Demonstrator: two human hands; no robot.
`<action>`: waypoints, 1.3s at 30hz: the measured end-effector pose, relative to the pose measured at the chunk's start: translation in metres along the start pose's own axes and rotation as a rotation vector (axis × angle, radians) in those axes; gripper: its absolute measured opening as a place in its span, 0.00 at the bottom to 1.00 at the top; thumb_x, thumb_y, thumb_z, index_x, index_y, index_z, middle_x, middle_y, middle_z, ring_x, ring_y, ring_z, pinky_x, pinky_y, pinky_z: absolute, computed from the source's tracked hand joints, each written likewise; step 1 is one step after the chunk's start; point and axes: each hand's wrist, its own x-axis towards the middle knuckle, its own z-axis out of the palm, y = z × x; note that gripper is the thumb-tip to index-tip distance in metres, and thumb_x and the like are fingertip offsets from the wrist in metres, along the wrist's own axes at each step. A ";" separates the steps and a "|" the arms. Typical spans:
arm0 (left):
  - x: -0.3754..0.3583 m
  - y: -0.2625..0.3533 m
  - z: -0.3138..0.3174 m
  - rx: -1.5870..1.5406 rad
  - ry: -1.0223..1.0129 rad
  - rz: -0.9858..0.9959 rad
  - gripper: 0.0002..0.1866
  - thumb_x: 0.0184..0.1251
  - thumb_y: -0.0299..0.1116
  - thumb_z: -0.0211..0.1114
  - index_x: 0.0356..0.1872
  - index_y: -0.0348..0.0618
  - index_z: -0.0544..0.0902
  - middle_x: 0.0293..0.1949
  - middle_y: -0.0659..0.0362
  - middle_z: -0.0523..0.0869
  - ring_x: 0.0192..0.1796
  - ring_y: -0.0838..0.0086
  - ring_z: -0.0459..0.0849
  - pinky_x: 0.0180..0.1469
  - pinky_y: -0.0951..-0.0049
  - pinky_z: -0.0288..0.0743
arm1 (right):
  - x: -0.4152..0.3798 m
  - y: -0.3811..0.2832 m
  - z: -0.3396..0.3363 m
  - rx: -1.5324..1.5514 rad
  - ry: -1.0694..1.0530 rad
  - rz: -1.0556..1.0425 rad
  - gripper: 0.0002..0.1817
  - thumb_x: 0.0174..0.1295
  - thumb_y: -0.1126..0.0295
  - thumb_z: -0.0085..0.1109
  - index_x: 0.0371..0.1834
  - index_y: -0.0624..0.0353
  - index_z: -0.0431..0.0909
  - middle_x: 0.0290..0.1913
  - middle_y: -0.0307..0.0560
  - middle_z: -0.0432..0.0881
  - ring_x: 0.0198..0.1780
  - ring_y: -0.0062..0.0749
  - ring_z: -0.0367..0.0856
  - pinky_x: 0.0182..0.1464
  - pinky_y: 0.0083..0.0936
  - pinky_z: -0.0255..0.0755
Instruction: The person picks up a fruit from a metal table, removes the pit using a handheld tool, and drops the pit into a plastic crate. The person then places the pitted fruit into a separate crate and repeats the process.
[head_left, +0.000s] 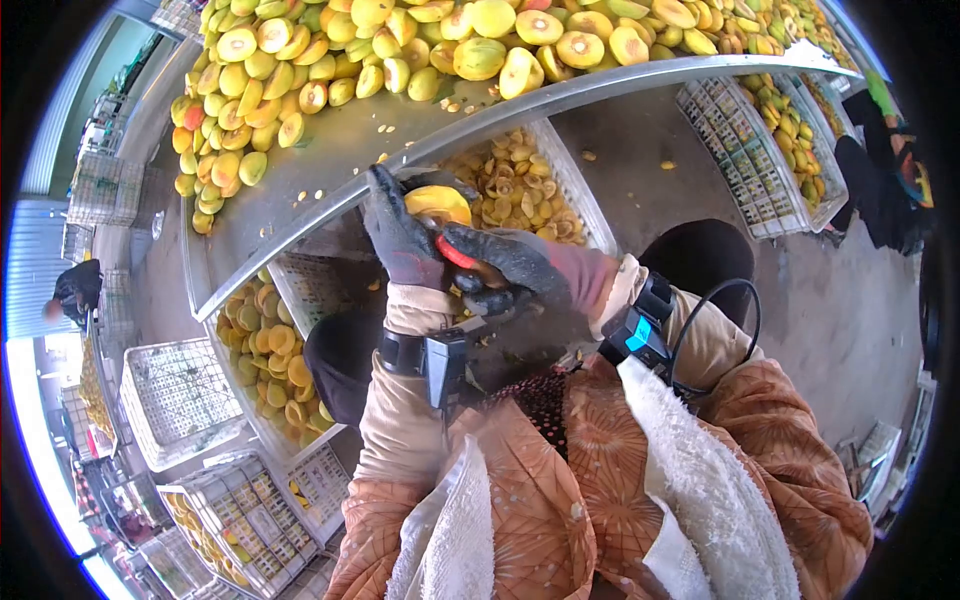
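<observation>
The left hand (pixel 400 235), in a dark grey coated glove, is half open: some fingers reach up nearly straight, others bend behind a glossy yellow-orange piece of fruit (pixel 438 204), which is cradled against it. The right hand (pixel 515 265), gloved alike, is closed around a small tool with a red handle (pixel 456 252), whose red part lies just beside the fruit. The tool's tip is hidden, so whether it touches the flesh cannot be told. The fruit is between the two hands, in front of the counter's edge.

Just beyond the hands, below that edge, a white plastic crate (pixel 577 178) holds many yellow cut pieces (pixel 505 185), several hollow and cup-like; these look finished. On the person's left, under the counter's corner, more hollow-looking yellow halves (pixel 270 345) fill another crate, also apparently done.

Above, the metal counter (pixel 335 135) carries a broad heap of yellow-green fruit (pixel 480 58), much of it halved with reddish centres showing. That heap looks like what is left, and it is large, so the work seems far from over. Flat pale scraps (pixel 390 128) lie scattered on the bare metal.

Farther out, on the right, a white slatted crate (pixel 745 165) holds more fruit, and a person in dark clothing (pixel 885 160) is beyond it. Another person (pixel 78 290) is at the far left.
</observation>
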 end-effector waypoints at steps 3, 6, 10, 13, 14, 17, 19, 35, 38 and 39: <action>0.015 -0.003 -0.023 -0.193 -0.284 -0.232 0.25 0.69 0.53 0.46 0.32 0.39 0.78 0.25 0.57 0.81 0.26 0.71 0.80 0.33 0.73 0.75 | 0.002 0.001 -0.013 -0.059 -0.233 0.083 0.25 0.65 0.42 0.42 0.26 0.54 0.69 0.18 0.33 0.65 0.14 0.14 0.58 0.16 0.13 0.52; 0.007 0.019 -0.025 -0.157 -0.319 -0.154 0.25 0.66 0.55 0.50 0.36 0.40 0.78 0.27 0.56 0.81 0.30 0.69 0.80 0.36 0.73 0.76 | 0.001 -0.017 -0.001 -0.139 -0.407 0.061 0.28 0.64 0.39 0.38 0.23 0.54 0.66 0.17 0.35 0.65 0.12 0.16 0.56 0.13 0.14 0.51; 0.021 0.053 -0.108 -0.122 0.319 -0.098 0.25 0.67 0.53 0.50 0.40 0.36 0.77 0.33 0.54 0.82 0.31 0.70 0.82 0.31 0.72 0.79 | 0.033 -0.006 -0.043 -0.740 0.181 -0.274 0.26 0.63 0.42 0.45 0.25 0.55 0.73 0.17 0.37 0.71 0.14 0.20 0.66 0.12 0.18 0.55; 0.011 0.097 -0.212 0.415 0.483 0.036 0.29 0.68 0.54 0.48 0.36 0.32 0.81 0.26 0.56 0.82 0.26 0.76 0.80 0.26 0.77 0.77 | 0.029 -0.009 -0.048 -0.601 0.488 -0.108 0.23 0.60 0.47 0.55 0.31 0.61 0.77 0.19 0.38 0.75 0.14 0.21 0.69 0.14 0.19 0.60; 0.005 0.102 -0.254 0.720 0.535 0.010 0.31 0.67 0.56 0.48 0.38 0.33 0.81 0.25 0.56 0.82 0.27 0.76 0.80 0.27 0.75 0.76 | 0.027 -0.012 -0.043 -0.614 0.465 -0.109 0.23 0.60 0.47 0.55 0.31 0.61 0.77 0.19 0.38 0.75 0.14 0.21 0.69 0.14 0.19 0.60; -0.010 0.113 -0.356 2.096 0.342 -0.234 0.25 0.67 0.51 0.48 0.47 0.38 0.79 0.40 0.46 0.83 0.41 0.57 0.83 0.40 0.63 0.77 | 0.016 -0.015 -0.029 -0.502 0.426 -0.160 0.23 0.59 0.47 0.56 0.31 0.61 0.77 0.19 0.38 0.76 0.15 0.22 0.71 0.15 0.20 0.62; 0.000 0.120 -0.351 2.049 0.433 -0.383 0.23 0.67 0.48 0.50 0.48 0.38 0.78 0.43 0.47 0.83 0.44 0.55 0.82 0.44 0.62 0.76 | 0.018 -0.014 -0.027 -0.565 0.398 -0.149 0.23 0.59 0.47 0.56 0.31 0.61 0.78 0.19 0.39 0.76 0.15 0.22 0.72 0.14 0.20 0.61; 0.287 0.020 -0.128 1.707 -0.417 0.326 0.26 0.44 0.43 0.71 0.45 0.42 0.76 0.42 0.48 0.82 0.47 0.57 0.80 0.51 0.64 0.72 | 0.024 -0.039 -0.034 -0.595 0.490 -0.412 0.21 0.62 0.50 0.54 0.34 0.60 0.78 0.20 0.35 0.74 0.17 0.15 0.68 0.18 0.15 0.60; 0.238 0.043 -0.110 1.372 -0.340 0.168 0.20 0.51 0.39 0.69 0.41 0.38 0.75 0.35 0.56 0.83 0.38 0.65 0.82 0.39 0.70 0.75 | 0.016 -0.052 -0.026 -0.439 0.542 -0.481 0.22 0.64 0.49 0.51 0.30 0.61 0.74 0.19 0.38 0.74 0.17 0.17 0.69 0.16 0.14 0.59; 0.214 0.050 -0.105 1.032 -0.316 0.013 0.18 0.54 0.39 0.67 0.41 0.39 0.75 0.35 0.57 0.83 0.37 0.68 0.82 0.36 0.72 0.75 | 0.015 -0.053 -0.032 -0.407 0.529 -0.466 0.22 0.63 0.50 0.53 0.29 0.61 0.74 0.19 0.37 0.74 0.18 0.16 0.70 0.18 0.13 0.61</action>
